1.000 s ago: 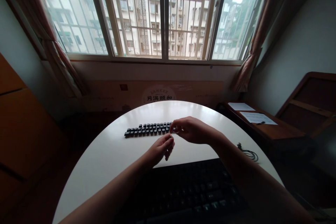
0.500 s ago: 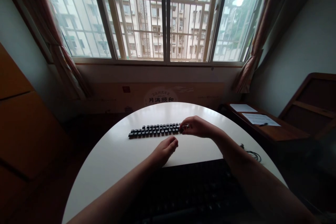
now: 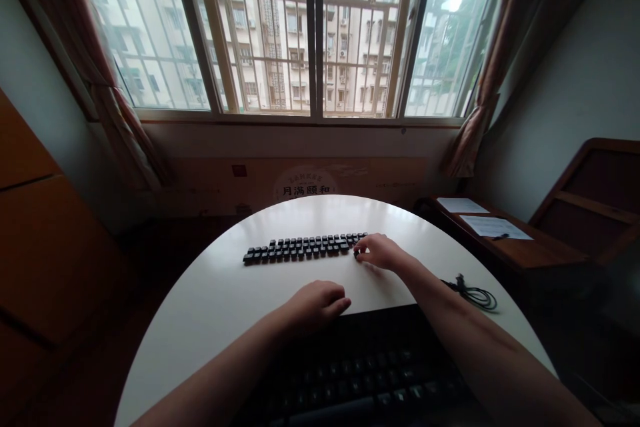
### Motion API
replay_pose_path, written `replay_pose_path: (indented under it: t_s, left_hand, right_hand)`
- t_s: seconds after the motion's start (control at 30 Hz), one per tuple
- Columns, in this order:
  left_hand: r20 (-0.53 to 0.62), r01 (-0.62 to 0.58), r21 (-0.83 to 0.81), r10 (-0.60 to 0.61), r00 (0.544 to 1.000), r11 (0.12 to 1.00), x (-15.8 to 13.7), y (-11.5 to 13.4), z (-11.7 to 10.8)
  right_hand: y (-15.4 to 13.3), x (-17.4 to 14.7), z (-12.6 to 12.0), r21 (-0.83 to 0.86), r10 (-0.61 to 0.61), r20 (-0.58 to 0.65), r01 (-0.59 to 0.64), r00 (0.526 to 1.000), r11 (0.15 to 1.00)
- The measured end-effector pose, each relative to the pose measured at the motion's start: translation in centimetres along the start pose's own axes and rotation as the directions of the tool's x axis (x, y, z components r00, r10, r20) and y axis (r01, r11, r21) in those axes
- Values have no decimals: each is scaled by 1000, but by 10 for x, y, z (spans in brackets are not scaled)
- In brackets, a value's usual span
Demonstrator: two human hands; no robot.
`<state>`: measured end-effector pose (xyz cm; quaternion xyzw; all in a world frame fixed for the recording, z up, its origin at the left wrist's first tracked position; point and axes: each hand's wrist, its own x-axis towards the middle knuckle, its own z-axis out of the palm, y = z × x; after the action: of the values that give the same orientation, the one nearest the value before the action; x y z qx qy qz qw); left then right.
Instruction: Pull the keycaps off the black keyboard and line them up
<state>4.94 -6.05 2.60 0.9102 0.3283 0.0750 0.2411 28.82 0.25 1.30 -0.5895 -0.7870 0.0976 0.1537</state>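
Rows of black keycaps [image 3: 297, 250] lie on the white round table [image 3: 210, 300]. At their right end, the bent fingers of my right hand [image 3: 380, 250] are closed on a small black keycap [image 3: 356, 254], at table level. My left hand [image 3: 317, 303] is nearer to me, loosely closed with its thumb pointing right; its curled fingers hide whatever may be inside. Below it sits a dark keyboard [image 3: 360, 373] in shadow, at the table's near side. My left hand is over its far left edge, and my right forearm crosses its right side.
A coiled black cable [image 3: 475, 295] lies on the table beside my right forearm. Farther right, papers [image 3: 495, 227] and a pen [image 3: 501, 237] rest on a wooden surface [image 3: 560, 250]. A barred window [image 3: 315, 47] and curtains [image 3: 113, 113] are ahead.
My right hand has shifted right and slightly nearer, uncovering more keycaps. My left hand has drawn back from the rows toward the keyboard's far edge.
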Motion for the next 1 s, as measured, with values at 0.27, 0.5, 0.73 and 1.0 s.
replay_pose_path:
  t_s: [0.27, 0.5, 0.73, 1.0]
  left_hand:
    - [-11, -18, -10, 18, 1000, 1000, 0, 0, 1]
    - [1, -3, 4, 3, 1000, 1000, 1, 4, -1]
    - [8, -1, -12, 1, 1000, 1000, -1, 7, -4]
    - [-4, -9, -24, 9, 1000, 1000, 0, 5, -2]
  right_hand:
    - [-1, 0, 5, 16, 33, -59, -32, 998, 999]
    - [4, 4, 10, 28, 109, -107, -107, 988, 994]
    - [1, 8, 17, 36, 154, -150, -150, 977, 988]
    - [-2, 9, 20, 14, 152, -176, -152, 973, 988]
